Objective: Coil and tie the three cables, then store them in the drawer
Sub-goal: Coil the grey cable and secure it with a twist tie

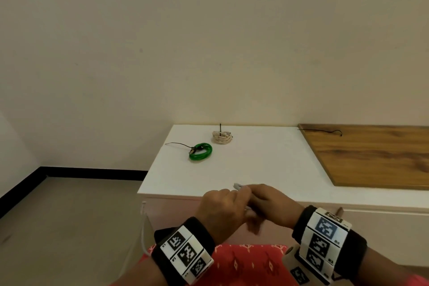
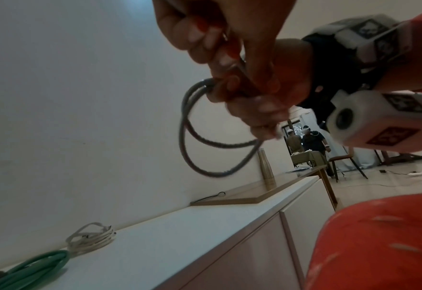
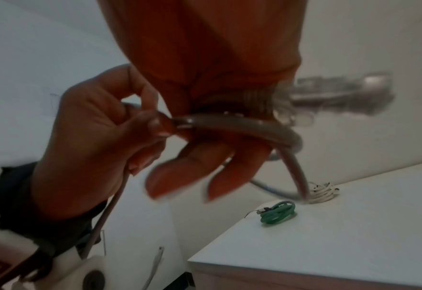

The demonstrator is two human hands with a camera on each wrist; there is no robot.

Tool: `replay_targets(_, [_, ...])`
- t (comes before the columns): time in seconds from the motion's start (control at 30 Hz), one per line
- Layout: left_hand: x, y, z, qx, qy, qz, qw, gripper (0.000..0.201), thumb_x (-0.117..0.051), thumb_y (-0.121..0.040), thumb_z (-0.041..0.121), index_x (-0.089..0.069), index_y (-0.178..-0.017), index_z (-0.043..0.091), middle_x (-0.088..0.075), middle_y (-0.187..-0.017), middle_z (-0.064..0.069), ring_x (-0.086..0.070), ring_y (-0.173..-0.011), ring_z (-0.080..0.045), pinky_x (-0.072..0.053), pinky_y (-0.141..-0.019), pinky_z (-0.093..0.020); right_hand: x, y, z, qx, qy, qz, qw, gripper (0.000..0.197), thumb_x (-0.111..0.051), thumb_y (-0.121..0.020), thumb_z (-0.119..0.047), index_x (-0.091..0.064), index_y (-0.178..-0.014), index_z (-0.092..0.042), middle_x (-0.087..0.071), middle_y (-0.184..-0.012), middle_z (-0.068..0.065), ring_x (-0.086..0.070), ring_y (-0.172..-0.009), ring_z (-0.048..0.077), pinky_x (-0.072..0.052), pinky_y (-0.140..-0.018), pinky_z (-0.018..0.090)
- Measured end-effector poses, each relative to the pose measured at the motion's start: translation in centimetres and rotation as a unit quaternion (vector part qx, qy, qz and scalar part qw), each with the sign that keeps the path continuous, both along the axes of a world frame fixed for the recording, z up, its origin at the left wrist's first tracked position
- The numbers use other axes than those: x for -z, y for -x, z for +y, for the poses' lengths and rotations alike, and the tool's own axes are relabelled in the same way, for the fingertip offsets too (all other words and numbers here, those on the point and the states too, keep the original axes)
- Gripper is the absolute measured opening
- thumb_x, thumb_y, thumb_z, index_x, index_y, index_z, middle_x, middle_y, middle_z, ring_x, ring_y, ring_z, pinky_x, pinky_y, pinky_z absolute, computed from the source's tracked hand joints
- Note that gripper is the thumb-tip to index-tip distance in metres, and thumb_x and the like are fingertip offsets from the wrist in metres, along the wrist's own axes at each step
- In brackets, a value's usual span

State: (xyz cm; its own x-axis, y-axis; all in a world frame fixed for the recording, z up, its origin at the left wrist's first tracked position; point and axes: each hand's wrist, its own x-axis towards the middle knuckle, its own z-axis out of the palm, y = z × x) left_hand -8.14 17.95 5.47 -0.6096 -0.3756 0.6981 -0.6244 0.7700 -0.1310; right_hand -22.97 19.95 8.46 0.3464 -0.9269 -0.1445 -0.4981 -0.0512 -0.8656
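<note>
So counting cables: three total, two of them already coiled and sitting on the white cabinet top (image 1: 255, 165). Furthest left is one green cable (image 1: 201, 151), looped flat, with a thin black tie (image 1: 178, 144) trailing off to its left. Just right of it and closer to the wall is one cream cable (image 1: 222, 137), bundled up with a black tie end poking straight up. The two sit near each other but not touching.

The third one, a grey cable (image 2: 199, 135), is up in the air in front of the cabinet edge, held by both hands. The left hand (image 1: 220, 210) has its fingers curled round the strand, pinching it. The right hand (image 1: 270, 204) is closed round the gathered loops, with the plug end (image 1: 237, 185) sticking out past the knuckles. From the left wrist view I count two loops hanging down.

Far right, one more loose black tie (image 1: 325, 132) lies on a wooden board (image 1: 376, 158).
</note>
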Motion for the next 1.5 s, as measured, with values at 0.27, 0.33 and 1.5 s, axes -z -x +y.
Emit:
replay_targets(0.27, [-2.1,-2.5,-2.7,0.037,-0.307,0.050,0.950,0.037,-0.043,-0.070,0.066,-0.036,-0.074,0.030,-0.056,-0.051,0.005,-0.051,-0.056,-0.011,-0.026,-0.046,-0.013,-0.6,1.3,-0.1,-0.001,-0.165,-0.105,0.981,0.048,-0.033,-0.094,-0.044,-0.049,-0.062,-0.013,-0.032,-0.032,-0.008,-0.023,-0.029,0.006,-0.021,-0.035,0.013])
replay_targets(0.33, [-2.0,-3.5,-3.7,0.069,-0.373,0.107,0.919,0.026,-0.046,-0.071,0.059,-0.042,-0.068,0.034,-0.054,-0.050,0.014,-0.048,-0.050,-0.006,-0.030,-0.050,-0.013,-0.8,1.7,-0.2,-0.018,-0.202,-0.128,0.971,0.044,-0.041,-0.083,-0.050,-0.048,-0.061,-0.013,-0.030,-0.033,-0.008,-0.020,-0.028,0.004,-0.020,-0.034,0.010])
replay_targets(1.5, [-1.0,0.2,0.1,0.090,0.020,-0.137,0.986,0.013,-0.061,-0.077,0.026,-0.051,-0.082,0.019,-0.059,-0.058,0.007,-0.049,-0.035,-0.009,-0.033,-0.032,-0.019,-1.9,1.2,-0.5,0.065,0.067,-0.053,0.994,0.027,-0.035,-0.097,-0.019,-0.042,-0.071,-0.018,-0.049,-0.062,-0.001,-0.044,-0.049,0.005,-0.040,-0.051,0.014])
